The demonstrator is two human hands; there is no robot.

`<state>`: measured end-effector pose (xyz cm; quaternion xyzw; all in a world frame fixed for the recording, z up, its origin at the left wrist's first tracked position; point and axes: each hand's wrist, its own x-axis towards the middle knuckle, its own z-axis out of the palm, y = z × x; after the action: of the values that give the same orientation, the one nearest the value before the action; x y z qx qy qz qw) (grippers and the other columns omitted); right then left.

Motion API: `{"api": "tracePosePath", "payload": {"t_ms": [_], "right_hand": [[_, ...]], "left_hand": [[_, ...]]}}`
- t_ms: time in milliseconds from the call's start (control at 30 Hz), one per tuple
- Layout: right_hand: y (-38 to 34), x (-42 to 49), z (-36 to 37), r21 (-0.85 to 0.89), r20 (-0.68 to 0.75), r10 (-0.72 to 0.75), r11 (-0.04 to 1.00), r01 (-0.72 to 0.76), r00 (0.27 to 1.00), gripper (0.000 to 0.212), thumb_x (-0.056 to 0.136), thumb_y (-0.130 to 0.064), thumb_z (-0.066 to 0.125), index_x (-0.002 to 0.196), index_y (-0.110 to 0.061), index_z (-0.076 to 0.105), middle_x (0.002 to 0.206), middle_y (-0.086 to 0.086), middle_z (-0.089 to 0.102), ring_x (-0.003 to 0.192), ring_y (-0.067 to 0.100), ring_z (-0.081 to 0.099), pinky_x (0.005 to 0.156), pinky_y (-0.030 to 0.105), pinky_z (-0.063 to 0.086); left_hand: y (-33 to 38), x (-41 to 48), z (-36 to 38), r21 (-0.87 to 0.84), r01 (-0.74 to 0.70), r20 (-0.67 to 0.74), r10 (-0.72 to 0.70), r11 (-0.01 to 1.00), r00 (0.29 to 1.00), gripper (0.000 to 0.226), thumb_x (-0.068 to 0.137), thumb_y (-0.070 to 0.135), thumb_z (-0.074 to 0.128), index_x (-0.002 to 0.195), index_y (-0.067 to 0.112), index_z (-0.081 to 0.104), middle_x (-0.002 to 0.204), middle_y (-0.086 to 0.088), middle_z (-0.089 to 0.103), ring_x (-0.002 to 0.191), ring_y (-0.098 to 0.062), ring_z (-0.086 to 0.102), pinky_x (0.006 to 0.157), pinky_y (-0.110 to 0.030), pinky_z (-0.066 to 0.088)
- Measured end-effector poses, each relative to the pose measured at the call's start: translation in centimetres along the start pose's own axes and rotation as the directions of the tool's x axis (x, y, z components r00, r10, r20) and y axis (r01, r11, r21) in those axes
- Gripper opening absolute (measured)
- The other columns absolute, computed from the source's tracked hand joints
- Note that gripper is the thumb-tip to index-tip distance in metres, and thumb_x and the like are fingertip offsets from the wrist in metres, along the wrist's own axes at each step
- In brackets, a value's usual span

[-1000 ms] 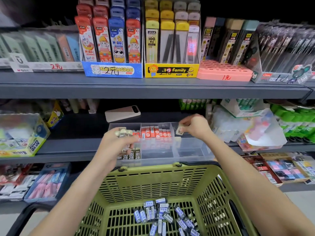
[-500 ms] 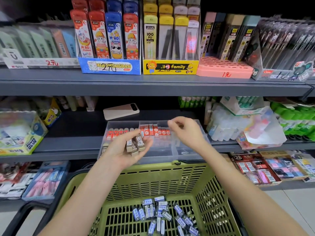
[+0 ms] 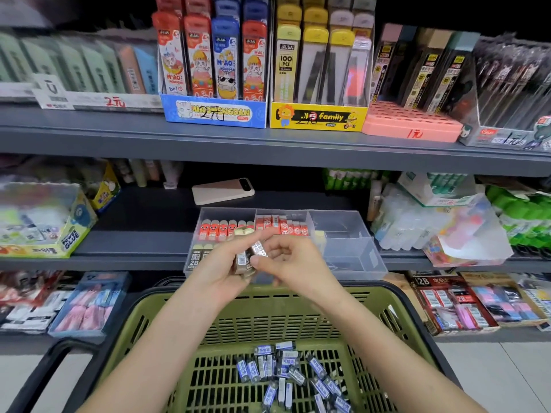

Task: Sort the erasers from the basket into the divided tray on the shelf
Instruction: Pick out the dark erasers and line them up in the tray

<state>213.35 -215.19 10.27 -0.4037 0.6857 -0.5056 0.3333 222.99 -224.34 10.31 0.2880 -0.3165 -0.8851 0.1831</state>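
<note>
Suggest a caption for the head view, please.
Left hand holds small sleeved erasers, right hand pinches one, above green plastic basket, before clear divided tray.

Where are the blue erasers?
In the head view, the blue erasers lie piled at the bottom of the green basket, low and centre, below the clear tray on the shelf.

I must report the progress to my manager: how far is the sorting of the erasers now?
Done: red erasers and red-white erasers sit in two back compartments of the divided tray. In hand: the left hand holds a handful of erasers; the right hand pinches one. Left: many blue erasers in the basket; the right compartments look nearly empty.
</note>
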Motion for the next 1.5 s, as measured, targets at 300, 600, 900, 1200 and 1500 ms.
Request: {"api": "tracePosePath", "payload": {"t_ms": [300, 600, 900, 1200, 1500], "right_hand": [[-0.2, 2.5, 0.9, -0.246, -0.142, 0.081, 0.962, -0.114, 0.987, 0.02, 0.081, -0.015, 0.066, 0.065, -0.002, 0.067, 0.056, 0.01, 0.061, 0.049, 0.013, 0.051, 0.06, 0.032, 0.049], [0.1, 4.4, 6.3, -0.777, -0.291, -0.065, 0.599, -0.196, 0.955, 0.043, 0.078, -0.041, 0.064, 0.049, -0.019, 0.042, 0.066, -0.002, 0.05, 0.075, 0.019, 0.054, 0.051, 0.023, 0.03], [1.6, 4.3, 6.2, -0.841, -0.172, -0.188, 0.54, -0.045, 0.967, 0.032, 0.089, -0.04, 0.053, 0.067, -0.022, 0.065, 0.081, -0.003, 0.053, 0.092, 0.019, 0.048, 0.08, 0.031, 0.038], [1.6, 5.8, 5.2, -0.83, -0.019, -0.279, 0.54, 0.141, 0.96, 0.026, 0.09, -0.022, 0.054, 0.112, -0.025, 0.067, 0.097, -0.006, 0.07, 0.101, 0.019, 0.048, 0.087, 0.029, 0.029], [1.7, 5.8, 5.3, -0.864, 0.059, -0.284, 0.465, 0.191, 0.957, 0.037, 0.085, -0.018, 0.048, 0.12, -0.02, 0.061, 0.103, -0.002, 0.066, 0.095, 0.019, 0.039, 0.081, 0.032, 0.027]], "left_hand": [[4.4, -2.3, -7.3, -0.337, -0.296, -0.225, 0.229, 0.894, 0.947, 0.024, 0.077, 0.008, 0.061, 0.099, 0.0, 0.058, 0.1, -0.021, 0.071, 0.091, -0.03, 0.071, 0.085, -0.046, 0.052], [3.4, -2.6, -8.6, -0.359, -0.264, -0.17, 0.215, 0.895, 0.962, 0.036, 0.073, 0.011, 0.061, 0.106, -0.003, 0.061, 0.106, -0.019, 0.071, 0.097, -0.03, 0.069, 0.088, -0.045, 0.05], [3.5, -3.1, -8.8, -0.44, -0.19, -0.093, 0.165, 0.878, 0.982, 0.039, 0.079, 0.011, 0.057, 0.115, -0.004, 0.055, 0.114, -0.023, 0.067, 0.11, -0.036, 0.062, 0.097, -0.051, 0.044], [3.7, -3.2, -8.6, -0.408, -0.14, -0.057, 0.128, 0.902, 0.99, 0.041, 0.079, 0.012, 0.059, 0.116, -0.006, 0.054, 0.116, -0.023, 0.066, 0.11, -0.037, 0.062, 0.094, -0.051, 0.045], [3.5, -3.0, -8.1, -0.383, -0.113, -0.051, 0.101, 0.917, 0.994, 0.044, 0.078, 0.011, 0.059, 0.118, -0.007, 0.053, 0.117, -0.024, 0.065, 0.108, -0.037, 0.064, 0.092, -0.05, 0.047]]}}
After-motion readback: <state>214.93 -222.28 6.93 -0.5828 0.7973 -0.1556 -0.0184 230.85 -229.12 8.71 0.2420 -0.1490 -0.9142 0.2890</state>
